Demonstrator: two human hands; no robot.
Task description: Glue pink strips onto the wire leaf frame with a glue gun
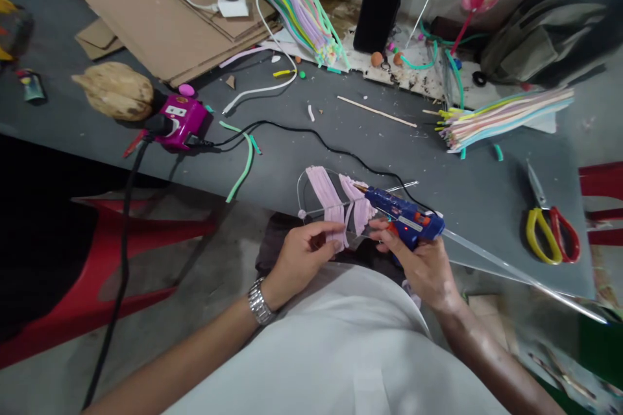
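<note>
My left hand [298, 260], with a metal watch on the wrist, pinches the lower end of a lilac pipe-cleaner strip panel [327, 196]. That panel crosses a thin wire frame [298, 189], and a second lilac piece [362, 215] sits on its right side. In my right hand [426, 269] is a blue hot glue gun [407, 217], its nozzle pointing left over the second piece. A long clear glue stick [516, 272] sticks out of the gun's back. My right fingertips are close to the frame's lower edge; whether they touch it I cannot tell.
Red-and-yellow-handled scissors [544, 230] and a pipe-cleaner bundle [506, 118] lie right on the grey table [292, 149]. A black cord [316, 135] runs from the magenta power adapter [182, 120] to the gun. Cardboard [146, 19] lies at back left; a red chair [92, 259] stands left.
</note>
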